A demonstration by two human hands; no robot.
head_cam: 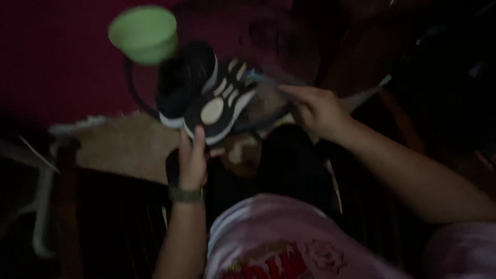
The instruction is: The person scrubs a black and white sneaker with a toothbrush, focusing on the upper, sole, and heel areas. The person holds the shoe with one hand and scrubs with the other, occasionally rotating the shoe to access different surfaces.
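Observation:
My left hand (pixel 194 157) grips the heel end of a black sports shoe (pixel 217 98), held up with its black-and-white sole turned toward me. My right hand (pixel 318 108) is to the right of the shoe, fingers pinched on a thin blurred item, possibly a small brush (pixel 263 80), whose tip touches the sole's front edge. The picture is dark and blurred. A watch strap (pixel 186 195) circles my left wrist.
A light green bowl or cup (pixel 143 33) sits beyond the shoe at upper left. A dark basin rim (pixel 135 98) curves beneath the shoe. A tan mat or cloth (pixel 124 144) lies on the floor at left. My pink shirt (pixel 274 243) fills the bottom.

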